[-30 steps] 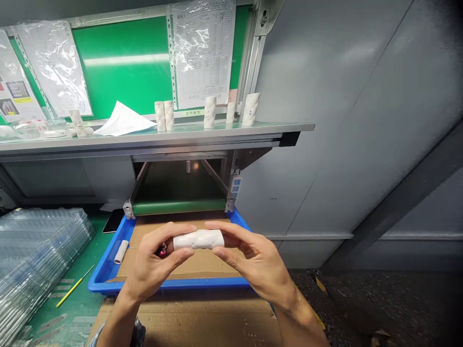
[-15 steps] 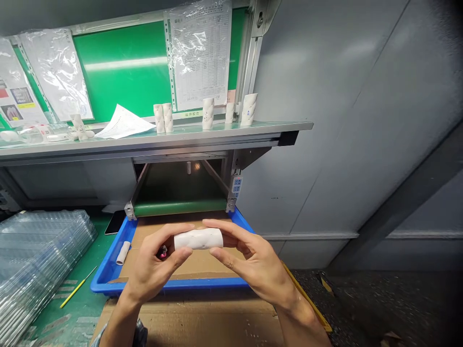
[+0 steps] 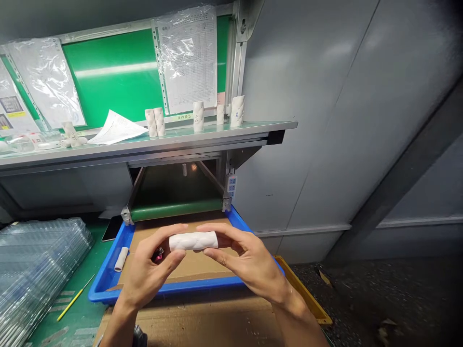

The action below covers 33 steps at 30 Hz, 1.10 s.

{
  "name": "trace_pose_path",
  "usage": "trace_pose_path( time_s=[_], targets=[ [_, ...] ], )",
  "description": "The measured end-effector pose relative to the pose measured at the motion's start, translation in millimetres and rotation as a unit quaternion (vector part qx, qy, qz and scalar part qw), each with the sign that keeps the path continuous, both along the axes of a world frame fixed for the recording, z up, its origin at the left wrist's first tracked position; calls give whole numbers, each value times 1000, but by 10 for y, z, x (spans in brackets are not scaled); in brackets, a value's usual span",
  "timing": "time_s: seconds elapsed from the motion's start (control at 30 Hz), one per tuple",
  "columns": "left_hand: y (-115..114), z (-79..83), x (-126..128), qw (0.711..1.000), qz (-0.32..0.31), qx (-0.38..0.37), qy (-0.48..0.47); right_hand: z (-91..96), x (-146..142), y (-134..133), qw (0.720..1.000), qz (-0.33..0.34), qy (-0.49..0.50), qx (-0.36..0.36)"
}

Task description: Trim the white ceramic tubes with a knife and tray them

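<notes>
Left hand and right hand both grasping white tube by the fingertips, held level over blue tray; short tube lying in tray at 9 o'clock; upright tubes on shelf at 12 o'clock.

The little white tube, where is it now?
In the head view, the little white tube lies in the blue tray, left of the person's left hand.

Tubes stand on the shelf — below it, a tray holds cardboard, with stacked plastic trays to its left and a wall to its right.
</notes>
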<state>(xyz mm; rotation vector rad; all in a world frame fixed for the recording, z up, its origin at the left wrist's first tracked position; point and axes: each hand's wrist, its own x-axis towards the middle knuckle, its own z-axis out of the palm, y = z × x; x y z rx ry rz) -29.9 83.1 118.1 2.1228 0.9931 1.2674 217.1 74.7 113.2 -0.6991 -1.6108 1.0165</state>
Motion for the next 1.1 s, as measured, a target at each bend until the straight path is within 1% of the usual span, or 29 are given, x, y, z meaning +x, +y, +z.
trace_pose_path(
  time_s=[0.07, 0.2, 0.33, 0.37, 0.53, 0.7, 0.83, 0.9, 0.97, 1.0, 1.07, 1.1],
  targets=[
    [-3, 6, 5, 1000, -1, -8, 0, 5, 2, -4, 1000, -2, 1, 12],
    [-4, 21, 18, 999, -24, 34, -5, -16, 4, -6, 1000, -5, 8, 13],
    [-10, 20, 11, 1000, -16, 2, -1, -51, 4, -8, 998, -26, 9, 50],
    [-13, 21, 9, 1000, -17, 5, -2, -53, 6, -8, 998, -27, 11, 53],
    [-16, 27, 14, 998, -20, 60, -7, -22, 12, -6, 999, -29, 12, 15],
    [-20, -7, -8, 999, -6, 33, 2, 7, 8, -19, 999, -35, 14, 13],
    [-20, -20, -46, 1000, -2, 10, 2, 5, 35, -29, 998, -49, -3, 27],
    [-19, -19, -41, 1000, 2, -2, -4, 1, 42, -25, 997, -51, -26, 56],
    [-26, -20, -1, 1000, 24, -2, -11, -9, 27, -9, 987, -81, -72, 117],
    [-36, -21, 32, 999, 41, 7, -7, -17, 9, 3, 976, -106, -104, 161],
    [-68, -19, 108, 996, 74, 40, 18, -41, -45, 36, 940, -155, -168, 252],
    [-90, -11, 144, 994, 85, 60, 34, -55, -77, 55, 923, -167, -192, 288]
  ],
)
